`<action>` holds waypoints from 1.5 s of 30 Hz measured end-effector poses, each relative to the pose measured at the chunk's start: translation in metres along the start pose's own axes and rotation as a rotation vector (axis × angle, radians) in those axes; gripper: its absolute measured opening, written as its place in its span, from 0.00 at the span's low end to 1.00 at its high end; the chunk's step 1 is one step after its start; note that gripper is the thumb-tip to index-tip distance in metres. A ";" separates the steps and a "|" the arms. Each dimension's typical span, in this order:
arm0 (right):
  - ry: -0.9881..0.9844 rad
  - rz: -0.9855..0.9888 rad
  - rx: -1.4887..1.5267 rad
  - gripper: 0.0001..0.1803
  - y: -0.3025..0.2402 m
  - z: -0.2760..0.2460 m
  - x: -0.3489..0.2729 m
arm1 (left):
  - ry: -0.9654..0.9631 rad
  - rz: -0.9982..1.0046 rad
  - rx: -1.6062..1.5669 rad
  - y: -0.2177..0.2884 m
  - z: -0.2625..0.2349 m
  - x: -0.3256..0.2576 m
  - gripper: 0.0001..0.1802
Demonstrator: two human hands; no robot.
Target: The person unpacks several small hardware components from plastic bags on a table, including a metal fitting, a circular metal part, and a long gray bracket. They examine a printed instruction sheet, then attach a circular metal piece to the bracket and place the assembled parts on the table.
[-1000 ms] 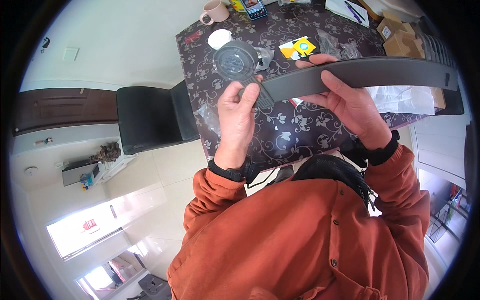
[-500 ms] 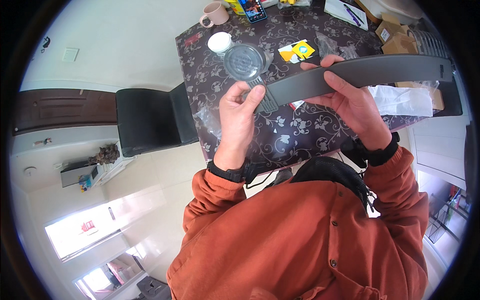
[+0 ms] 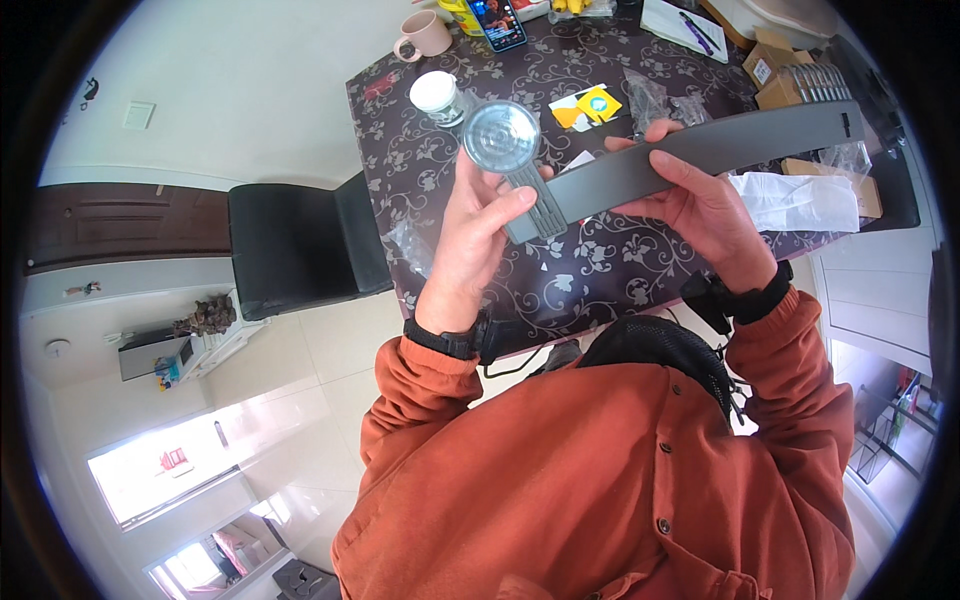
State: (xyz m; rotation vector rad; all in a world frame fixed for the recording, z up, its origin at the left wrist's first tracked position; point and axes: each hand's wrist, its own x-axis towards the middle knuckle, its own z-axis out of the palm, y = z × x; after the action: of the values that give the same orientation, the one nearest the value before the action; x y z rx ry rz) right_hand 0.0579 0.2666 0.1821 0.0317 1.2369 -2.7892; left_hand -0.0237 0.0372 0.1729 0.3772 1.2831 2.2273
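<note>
Over the table, my left hand (image 3: 475,215) is closed around a dark grey ribbed bracket (image 3: 538,207), its thumb pressed on the ribs. A round clear disc (image 3: 501,137), much like a suction cup, sits at the bracket's upper end. From the bracket a long, smooth dark grey strip (image 3: 740,145) reaches to the right, slightly tilted up, with a small slot near its far end. Whether strip and bracket are fixed together I cannot tell. My right hand (image 3: 705,205) grips the strip near its middle, thumb in front and fingers behind.
On the dark floral table (image 3: 620,265) stand a white-lidded tub (image 3: 436,95), a pink mug (image 3: 424,36) and a phone (image 3: 497,24). Yellow-and-white cards (image 3: 588,106), plastic wrapping (image 3: 650,100), white paper (image 3: 795,203) and cardboard boxes (image 3: 778,65) lie around. A black chair (image 3: 300,240) stands left.
The strip has shifted left, and its right end sits lower in tilt relative to the bracket. The clear disc has moved slightly right and down as my left hand turned. Both hands keep their hold.
</note>
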 end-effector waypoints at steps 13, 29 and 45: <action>-0.004 0.069 -0.057 0.12 -0.005 -0.006 -0.007 | -0.046 0.019 0.111 0.011 -0.005 0.011 0.35; 0.053 0.056 -0.202 0.13 -0.010 0.000 -0.011 | -0.094 0.177 0.498 0.006 -0.008 0.018 0.27; 0.054 0.080 -0.185 0.13 -0.016 -0.013 -0.010 | -0.148 -0.024 0.422 0.008 -0.004 0.024 0.25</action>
State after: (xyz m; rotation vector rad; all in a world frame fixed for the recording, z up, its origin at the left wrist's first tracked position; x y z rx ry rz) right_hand 0.0665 0.2880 0.1862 0.1408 1.4671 -2.6119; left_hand -0.0479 0.0452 0.1776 0.6641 1.6607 1.8586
